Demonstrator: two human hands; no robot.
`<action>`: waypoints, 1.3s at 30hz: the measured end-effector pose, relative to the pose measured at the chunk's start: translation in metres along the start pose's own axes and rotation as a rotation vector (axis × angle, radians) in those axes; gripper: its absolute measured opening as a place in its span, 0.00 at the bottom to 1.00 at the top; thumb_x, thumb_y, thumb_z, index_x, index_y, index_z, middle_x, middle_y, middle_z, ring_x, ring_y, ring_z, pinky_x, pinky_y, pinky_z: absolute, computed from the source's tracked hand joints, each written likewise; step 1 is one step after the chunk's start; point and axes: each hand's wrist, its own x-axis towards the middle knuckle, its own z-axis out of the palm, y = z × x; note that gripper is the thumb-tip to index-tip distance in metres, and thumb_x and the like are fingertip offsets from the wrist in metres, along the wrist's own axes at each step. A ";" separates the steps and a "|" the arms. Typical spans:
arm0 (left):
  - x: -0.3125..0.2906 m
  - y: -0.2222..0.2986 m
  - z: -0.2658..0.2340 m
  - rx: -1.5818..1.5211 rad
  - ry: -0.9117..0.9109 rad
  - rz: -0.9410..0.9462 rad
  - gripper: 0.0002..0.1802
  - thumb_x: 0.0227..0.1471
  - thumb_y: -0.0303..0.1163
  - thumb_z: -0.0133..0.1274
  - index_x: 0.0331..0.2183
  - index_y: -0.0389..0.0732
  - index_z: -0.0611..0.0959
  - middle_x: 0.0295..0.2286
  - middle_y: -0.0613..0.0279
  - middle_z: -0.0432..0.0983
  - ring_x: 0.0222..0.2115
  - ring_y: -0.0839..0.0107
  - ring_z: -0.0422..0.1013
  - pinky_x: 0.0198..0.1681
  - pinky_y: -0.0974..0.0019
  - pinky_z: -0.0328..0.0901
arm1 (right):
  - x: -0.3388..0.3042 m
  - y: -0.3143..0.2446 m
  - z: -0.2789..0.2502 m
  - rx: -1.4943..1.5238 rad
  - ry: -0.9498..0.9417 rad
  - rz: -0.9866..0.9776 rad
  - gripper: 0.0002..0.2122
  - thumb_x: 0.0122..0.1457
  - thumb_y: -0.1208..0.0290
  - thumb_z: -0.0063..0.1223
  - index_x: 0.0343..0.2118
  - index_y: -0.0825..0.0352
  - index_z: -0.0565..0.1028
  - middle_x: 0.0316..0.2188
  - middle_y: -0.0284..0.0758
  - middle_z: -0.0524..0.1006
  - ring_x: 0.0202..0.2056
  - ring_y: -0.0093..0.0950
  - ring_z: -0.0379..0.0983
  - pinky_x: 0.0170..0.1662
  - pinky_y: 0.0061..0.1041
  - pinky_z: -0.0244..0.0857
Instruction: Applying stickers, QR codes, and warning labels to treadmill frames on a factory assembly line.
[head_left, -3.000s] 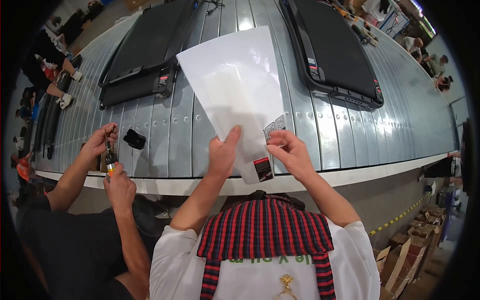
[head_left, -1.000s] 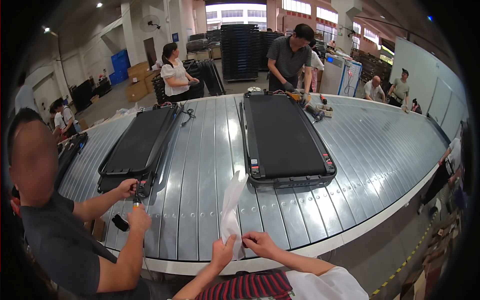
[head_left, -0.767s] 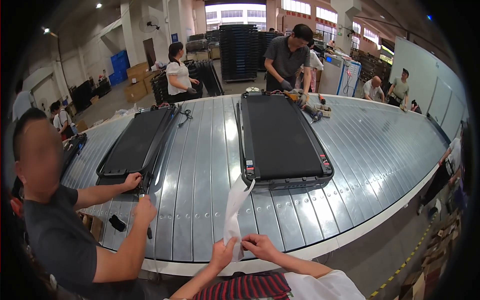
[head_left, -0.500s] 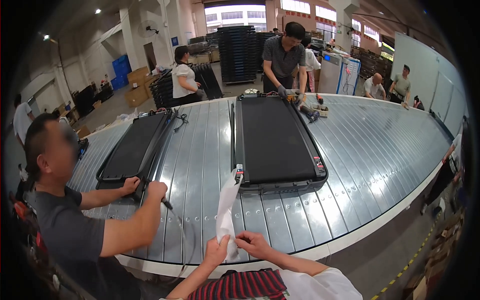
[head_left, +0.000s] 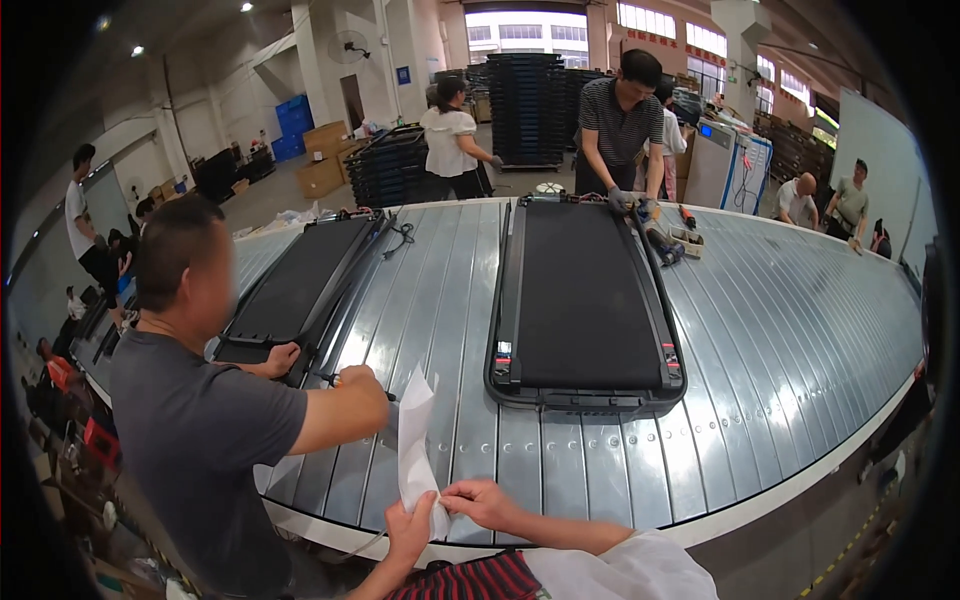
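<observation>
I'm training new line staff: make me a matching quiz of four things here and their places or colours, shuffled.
1. white sheet
2. black cord
3. striped cloth
4. blue stack

A. red and black
B. held in the left hand
C. in the left background
D. on the metal table

Pairs: 1-B, 2-D, 3-A, 4-C

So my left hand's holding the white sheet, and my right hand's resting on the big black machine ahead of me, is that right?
Not quite: your right hand isn't on the black machine. The head view shows it at the lower end of the white sheet, beside your left hand, which does hold the sheet.
</observation>
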 end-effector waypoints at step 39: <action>0.104 -0.024 -0.034 -0.049 -0.961 0.058 0.17 0.48 0.41 0.48 0.31 0.35 0.76 0.19 0.62 0.71 0.22 0.79 0.63 0.26 0.70 0.62 | 0.027 -0.056 0.102 -1.120 0.383 -0.215 0.08 0.47 0.71 0.52 0.31 0.63 0.70 0.28 0.34 0.72 0.30 0.33 0.69 0.30 0.28 0.64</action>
